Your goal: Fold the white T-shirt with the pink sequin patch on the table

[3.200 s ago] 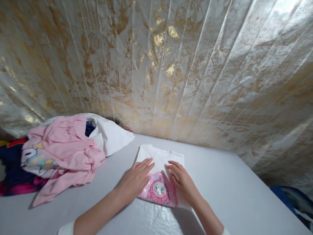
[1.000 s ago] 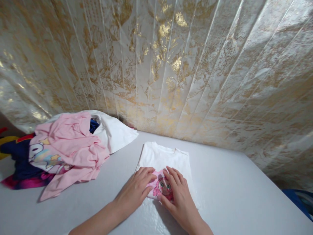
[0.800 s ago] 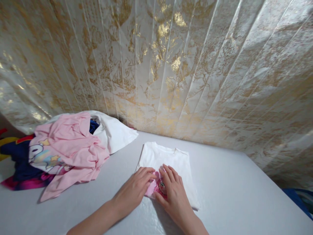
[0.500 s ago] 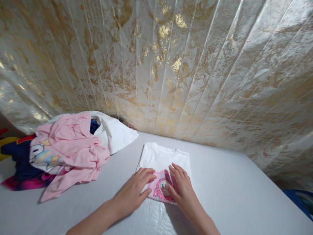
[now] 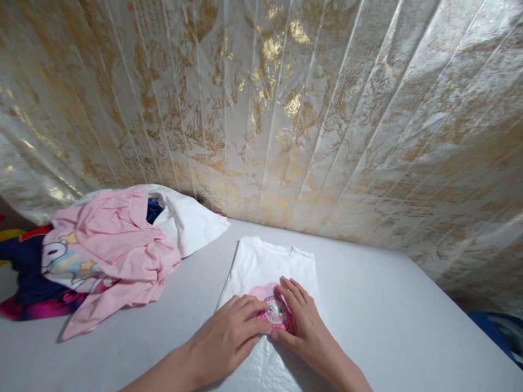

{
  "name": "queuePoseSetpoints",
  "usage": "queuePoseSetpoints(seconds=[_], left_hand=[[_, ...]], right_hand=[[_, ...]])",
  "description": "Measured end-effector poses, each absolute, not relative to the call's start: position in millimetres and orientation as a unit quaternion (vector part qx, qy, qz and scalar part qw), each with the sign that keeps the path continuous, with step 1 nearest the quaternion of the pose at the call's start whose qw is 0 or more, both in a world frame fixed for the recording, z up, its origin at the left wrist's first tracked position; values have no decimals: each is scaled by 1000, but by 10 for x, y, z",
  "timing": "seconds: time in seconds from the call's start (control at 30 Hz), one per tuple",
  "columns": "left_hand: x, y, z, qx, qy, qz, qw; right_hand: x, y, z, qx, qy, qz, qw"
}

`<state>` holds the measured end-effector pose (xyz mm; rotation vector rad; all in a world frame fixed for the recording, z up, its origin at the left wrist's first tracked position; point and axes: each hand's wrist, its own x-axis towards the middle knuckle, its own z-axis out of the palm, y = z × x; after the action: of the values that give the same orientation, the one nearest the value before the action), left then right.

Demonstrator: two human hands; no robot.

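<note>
A folded white T-shirt [image 5: 269, 261] lies on the table, neckline toward the wall. Its pink cartoon print [image 5: 276, 310] shows between my hands, partly covered by them. My left hand [image 5: 235, 329] rests at the print's lower left side, fingers stretched out over it and the thumb near the fold's front edge. Across the right side of the print lies my right hand [image 5: 300, 316], its fingers extended flat on the cloth and the thumb at the front edge. Neither hand visibly grips the fabric.
To the left is a heap of clothes: a pink top [image 5: 122, 239] with a cartoon print, a white garment [image 5: 192, 226] and a dark blue garment [image 5: 28, 267]. A gold-patterned wall covering [image 5: 261, 109] rises behind the white table [image 5: 379, 321]. Something blue [image 5: 496, 332] sits beyond the right edge.
My left hand has moved right and slightly nearer to me, over the print's lower part. My right hand has shifted slightly down, and the hands are closer together.
</note>
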<state>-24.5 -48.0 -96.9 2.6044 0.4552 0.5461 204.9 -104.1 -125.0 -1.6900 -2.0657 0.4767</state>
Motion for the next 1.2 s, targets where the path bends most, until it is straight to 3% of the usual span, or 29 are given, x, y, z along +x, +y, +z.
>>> queuePoseSetpoints(seconds=[0.23,0.57,0.8,1.07,1.2], left_hand=[[-263,-478,-978,946,163,196,199],[-220,-541,-970,957,152,157,191],[-234,-550,-1010,958,173,131,188],[-138,-583,-953,961,167,127,179],[-75,-608,-948,966,143,125,175]], right_hand=[[2199,-989,-1331,-607,-730,149,276],[2312,-1071,-1100,-583,-755,241,180],[2314,-1037,-1187,-599,-736,210,236],[2304,-1174,-1136,-581,-749,235,218],[2319,-1163,-1197,-589,-738,210,253]])
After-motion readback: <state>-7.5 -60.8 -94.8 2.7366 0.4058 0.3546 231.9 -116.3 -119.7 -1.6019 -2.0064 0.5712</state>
